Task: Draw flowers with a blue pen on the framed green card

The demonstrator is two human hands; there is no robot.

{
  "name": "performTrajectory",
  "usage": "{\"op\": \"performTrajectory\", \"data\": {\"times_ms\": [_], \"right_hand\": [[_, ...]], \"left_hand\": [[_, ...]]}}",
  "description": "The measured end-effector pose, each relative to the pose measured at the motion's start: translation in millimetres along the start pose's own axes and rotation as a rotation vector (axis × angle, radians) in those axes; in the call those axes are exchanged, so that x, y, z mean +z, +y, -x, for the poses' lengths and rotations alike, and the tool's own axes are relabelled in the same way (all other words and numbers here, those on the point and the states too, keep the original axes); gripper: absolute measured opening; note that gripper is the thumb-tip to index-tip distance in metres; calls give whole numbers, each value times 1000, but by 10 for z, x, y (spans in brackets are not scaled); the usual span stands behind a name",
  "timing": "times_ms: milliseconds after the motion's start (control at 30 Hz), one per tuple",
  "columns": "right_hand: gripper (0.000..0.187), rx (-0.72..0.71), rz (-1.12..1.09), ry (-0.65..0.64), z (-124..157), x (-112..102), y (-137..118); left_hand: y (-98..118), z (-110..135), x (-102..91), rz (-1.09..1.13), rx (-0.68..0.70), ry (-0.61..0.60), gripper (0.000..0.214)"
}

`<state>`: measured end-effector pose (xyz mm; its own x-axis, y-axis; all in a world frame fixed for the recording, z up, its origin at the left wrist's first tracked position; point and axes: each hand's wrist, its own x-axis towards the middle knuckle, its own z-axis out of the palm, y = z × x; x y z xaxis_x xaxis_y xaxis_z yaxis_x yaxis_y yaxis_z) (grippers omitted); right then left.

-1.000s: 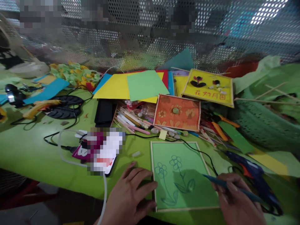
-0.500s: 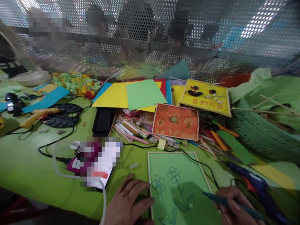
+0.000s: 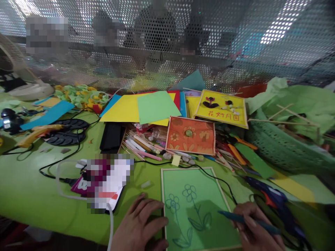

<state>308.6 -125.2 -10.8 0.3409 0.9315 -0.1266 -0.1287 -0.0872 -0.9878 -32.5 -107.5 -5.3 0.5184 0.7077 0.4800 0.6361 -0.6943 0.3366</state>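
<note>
A green sheet (image 3: 180,188) in a thin pale wooden frame lies on the table, with two flowers on stems and leaves drawn in dark lines. My left hand (image 3: 142,223) rests at the frame's left edge, its fingers apart and the fingertips touching the edge. In my right hand (image 3: 255,223) is a blue-green pen (image 3: 235,217), gripped between thumb and fingers. The pen's tip points left over the sheet, to the right of the drawn leaves. Whether the tip touches the paper I cannot tell.
To the left lie a phone (image 3: 120,188) with a white cable and a yellow glue gun (image 3: 39,134). A blue glue gun (image 3: 280,205) is at the right, before a green basket (image 3: 274,143). Behind the sheet are pens, sticks, coloured papers (image 3: 120,108) and an orange framed picture (image 3: 191,139).
The whole view has shifted slightly, so most things appear a little further left. My left hand stays at the frame edge. My right hand still holds the pen over the sheet.
</note>
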Motion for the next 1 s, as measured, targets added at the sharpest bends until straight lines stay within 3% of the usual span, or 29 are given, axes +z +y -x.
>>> {"op": "performTrajectory", "data": {"times_ms": [200,467,633,1000], "right_hand": [[28,-2,-79,40,46,74,9],[26,2,-124,36,72,83,-8],[30,-6,-132,46,72,126,-50],[23,-12,-153,34,72,99,-14]], "left_hand": [[19,101,87,37,-58,-6,22],[70,80,-12,40,-96,-122,26],[91,107,14,76,-148,-108,25],[94,53,-35,47,-121,-138,25]]}}
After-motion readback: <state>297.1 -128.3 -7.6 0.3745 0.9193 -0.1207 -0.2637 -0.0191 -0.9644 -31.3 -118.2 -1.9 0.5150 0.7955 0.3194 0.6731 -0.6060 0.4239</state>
